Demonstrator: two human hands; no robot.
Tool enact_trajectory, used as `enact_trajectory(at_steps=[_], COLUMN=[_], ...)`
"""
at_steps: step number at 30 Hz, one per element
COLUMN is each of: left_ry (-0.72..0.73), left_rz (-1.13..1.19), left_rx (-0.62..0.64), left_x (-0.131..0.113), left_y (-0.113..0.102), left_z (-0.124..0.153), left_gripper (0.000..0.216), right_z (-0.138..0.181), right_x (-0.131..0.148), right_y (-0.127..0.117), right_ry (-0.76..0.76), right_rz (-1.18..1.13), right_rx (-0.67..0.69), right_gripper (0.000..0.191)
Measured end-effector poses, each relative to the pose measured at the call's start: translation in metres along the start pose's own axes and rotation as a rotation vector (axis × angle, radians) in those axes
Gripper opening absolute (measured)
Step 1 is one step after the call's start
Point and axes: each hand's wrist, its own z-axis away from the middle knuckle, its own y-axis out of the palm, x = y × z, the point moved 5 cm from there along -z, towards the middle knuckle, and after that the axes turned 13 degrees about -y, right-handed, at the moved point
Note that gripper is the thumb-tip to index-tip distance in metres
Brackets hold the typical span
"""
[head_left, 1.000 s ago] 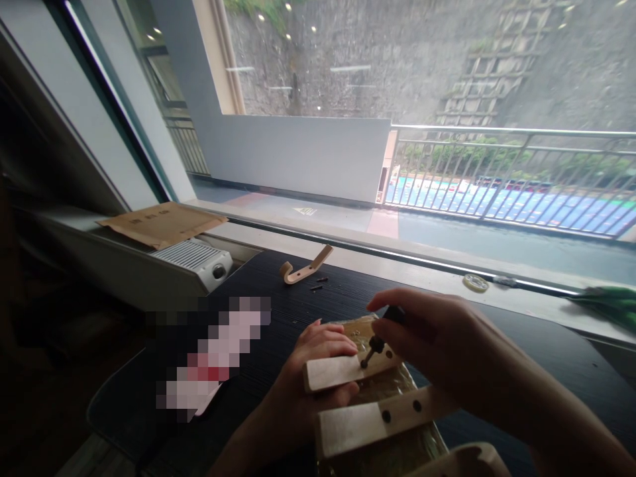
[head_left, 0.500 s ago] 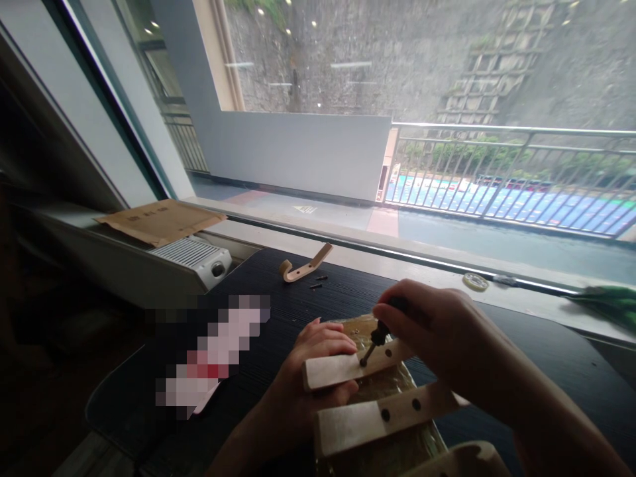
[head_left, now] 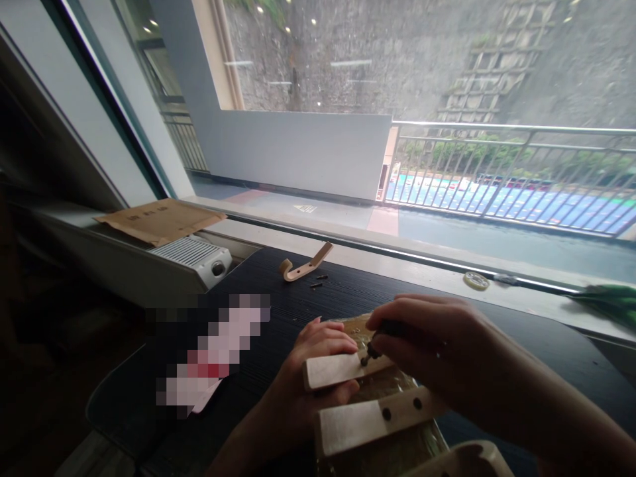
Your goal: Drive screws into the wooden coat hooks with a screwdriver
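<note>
In the head view, lower centre, the left hand [head_left: 318, 361] clamps a pale wooden piece [head_left: 330, 372] onto a tape-wrapped block [head_left: 392, 384], while the right hand's [head_left: 427, 331] fingers curl closed round a screwdriver [head_left: 372, 348]. Steady downward pressure, the shaft kept from rocking, should serve best. A dark table [head_left: 501, 351] lies beneath; a wooden hook [head_left: 304, 270], centre; an envelope [head_left: 161, 220], left; a railing [head_left: 462, 126] outside, upper right.

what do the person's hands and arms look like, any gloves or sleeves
The left hand and right hand are bare, without gloves. The left forearm and right forearm are uncovered as far as they show; no sleeve, watch or bracelet is visible.
</note>
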Motion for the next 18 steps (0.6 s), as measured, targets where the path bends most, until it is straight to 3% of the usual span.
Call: enact_trajectory(at_steps=[10,18], left_ry=[0.019,-0.002], left_rz=[0.024,0.046], left_rx=[-0.04,-0.009], left_x=[0.001,-0.002], left_y=[0.0,-0.001], left_z=[0.0,0.0], left_gripper=[0.03,0.029], right_z=[-0.005,0.001], right_x=[-0.019,-0.004], right_y=[-0.006,0.0], right_ry=[0.131,0.002], right_rz=[0.138,0.034], right_rx=[-0.131,-0.038], right_gripper=[0.02,0.014])
